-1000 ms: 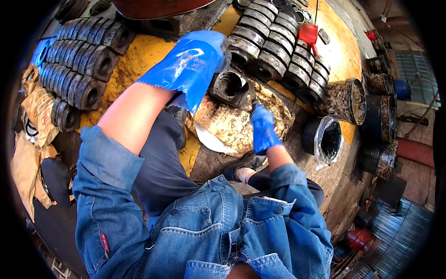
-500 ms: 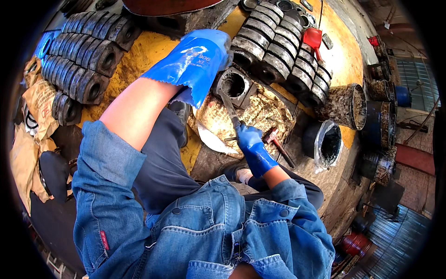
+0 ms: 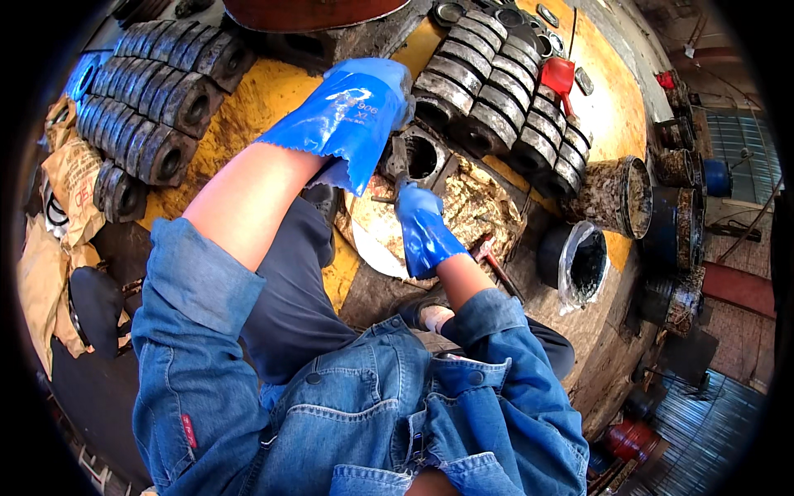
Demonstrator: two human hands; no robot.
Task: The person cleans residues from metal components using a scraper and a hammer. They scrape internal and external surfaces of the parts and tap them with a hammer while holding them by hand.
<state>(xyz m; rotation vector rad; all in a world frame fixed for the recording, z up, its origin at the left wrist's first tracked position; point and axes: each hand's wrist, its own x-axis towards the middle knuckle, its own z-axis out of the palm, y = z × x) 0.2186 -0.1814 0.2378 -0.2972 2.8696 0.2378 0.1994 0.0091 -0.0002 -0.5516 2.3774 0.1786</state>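
One dark bored block at far edge of grimy sheet; looks heavy, rigid, probably greasy-slick. Best hold: outer corners. Worker's right grip wrapped round flat-bladed tool, blade at block; left grip beside block, fingers hidden, cannot tell state.

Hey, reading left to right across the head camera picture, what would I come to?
Brown paper bag, left rows of dark blocks, left hand, right hand, hammer, black bucket with clear liner, blue container.
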